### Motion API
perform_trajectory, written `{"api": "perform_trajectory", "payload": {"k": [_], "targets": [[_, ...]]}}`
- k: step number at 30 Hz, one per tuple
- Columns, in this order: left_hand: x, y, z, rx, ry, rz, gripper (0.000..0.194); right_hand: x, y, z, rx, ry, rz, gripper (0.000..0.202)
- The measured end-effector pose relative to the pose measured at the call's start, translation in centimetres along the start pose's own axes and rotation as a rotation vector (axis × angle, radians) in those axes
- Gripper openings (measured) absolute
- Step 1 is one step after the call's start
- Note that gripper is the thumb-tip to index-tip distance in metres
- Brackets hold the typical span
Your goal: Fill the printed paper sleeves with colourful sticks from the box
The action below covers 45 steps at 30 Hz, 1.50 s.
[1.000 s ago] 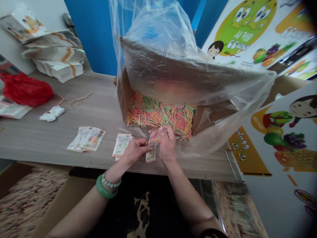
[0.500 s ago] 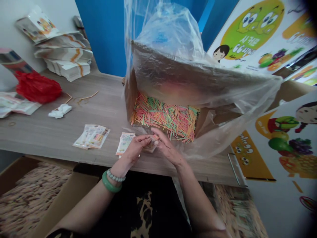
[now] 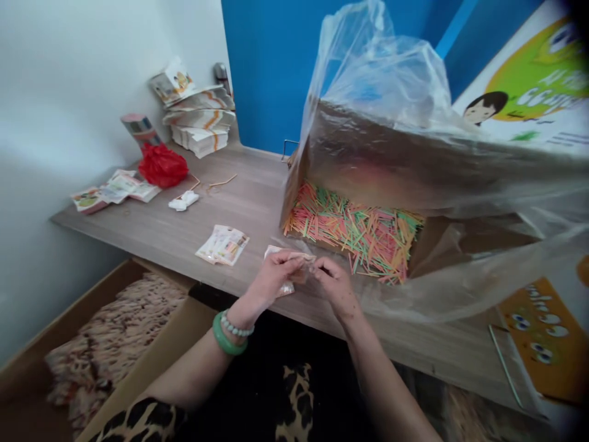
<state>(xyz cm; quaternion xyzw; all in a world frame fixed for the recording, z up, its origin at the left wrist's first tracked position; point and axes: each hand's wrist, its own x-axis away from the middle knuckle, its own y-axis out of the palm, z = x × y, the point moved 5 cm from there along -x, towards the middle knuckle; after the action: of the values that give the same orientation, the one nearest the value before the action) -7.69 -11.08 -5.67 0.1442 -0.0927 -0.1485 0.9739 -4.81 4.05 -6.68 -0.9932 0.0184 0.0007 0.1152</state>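
Between my hands, at the front edge of the table, is a small clear plastic packet (image 3: 301, 274). My left hand (image 3: 271, 279) grips it between thumb and fingers. At the packet's right end, the fingers of my right hand (image 3: 335, 283) are pinched together on its edge; what lies inside is too small to make out. Partly hidden under my left hand, a printed sachet (image 3: 286, 288) rests on the table. Further left lie several overlapping printed sachets (image 3: 223, 244). Just beyond my hands, a plastic-lined cardboard box (image 3: 363, 138) holds many thin pink, green and orange sticks (image 3: 354, 224).
On the left of the table (image 3: 156, 230) are a red plastic bag (image 3: 162, 166), a crumpled white tissue (image 3: 183, 201) and stacked printed packs (image 3: 202, 138). An open carton (image 3: 115, 301) full of small packets stands below. Clear plastic sheeting (image 3: 442, 294) spreads over the right side.
The view has turned left, so the scene sits further right. My right hand's fingers, stretched out before, are now bent and pinching the packet's edge. My left hand keeps its hold.
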Motion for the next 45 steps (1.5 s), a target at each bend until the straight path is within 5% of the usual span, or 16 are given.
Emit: {"api": "perform_trajectory", "payload": {"k": [4,7,12,17,22,26,30,33,36,39,45], "targets": [[0.1,-6.8,2.6,-0.348,0.118,0.235,0.022,0.0,2.9,-0.1,0.344,0.146,-0.036,0.022],[-0.9,-11.4,3.6,-0.997,0.186,0.471,0.026,-0.5,5.4,0.1,0.705,0.26,-0.043,0.031],[-2.1,-13.8,2.7,-1.508,0.124,0.63,0.029,-2.0,8.4,1.0,0.898,0.255,-0.036,0.035],[-0.7,-13.2,3.1,-1.421,0.208,0.703,0.038,-1.7,7.5,1.6,0.805,0.291,-0.011,0.027],[0.5,-10.2,2.6,-1.097,0.309,0.442,0.024,-0.6,5.4,1.0,0.724,0.221,0.111,0.021],[0.0,-7.0,0.9,-0.759,0.136,0.233,0.034,-0.3,4.5,1.3,0.366,0.052,0.167,0.013],[-1.2,-2.9,-1.0,-0.27,-0.098,-0.01,0.024,-0.7,4.3,2.3,-0.03,0.064,0.025,0.011],[-1.7,-1.2,-1.5,-0.017,-0.156,-0.004,0.026,-1.3,2.7,2.1,-0.111,0.045,-0.048,0.016],[-2.1,-0.7,-1.6,0.121,-0.134,0.055,0.033,-3.1,-0.2,1.3,0.107,-0.007,0.016,0.017],[-2.4,-0.4,-1.8,0.159,-0.135,0.061,0.034,-6.4,-2.0,0.5,0.576,0.072,0.154,0.025],[-2.4,-0.2,-2.3,0.138,-0.17,0.047,0.035,-13.5,0.8,0.4,1.156,0.23,0.127,0.049]]}}
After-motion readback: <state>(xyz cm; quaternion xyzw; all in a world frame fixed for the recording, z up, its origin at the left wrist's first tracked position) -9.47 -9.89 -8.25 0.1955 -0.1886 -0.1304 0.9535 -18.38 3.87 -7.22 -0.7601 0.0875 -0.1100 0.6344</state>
